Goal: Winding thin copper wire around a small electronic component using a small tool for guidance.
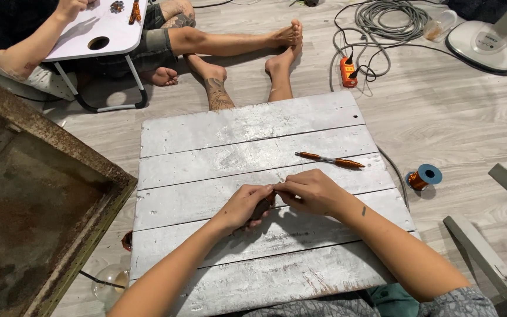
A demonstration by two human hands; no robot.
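Hands meet mid-surface: our left hand [246, 205] grips a small dark piece [262, 208], our right hand [309, 191] pinches at its top.
Copper-wound rod [330, 159] lies apart toward the far right edge; wire spool [425, 176] on floor.

hands [247, 205]: 2 | copper wire spool [423, 176]: 1 | wound rod [330, 159]: 1

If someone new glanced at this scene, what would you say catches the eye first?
Probably the two hands, left hand and right hand, meeting at the middle of the whitewashed plank board, pinching a small dark piece. Just beyond lies an orange wire-wrapped rod; right of the board, on the floor, stands a copper wire spool.
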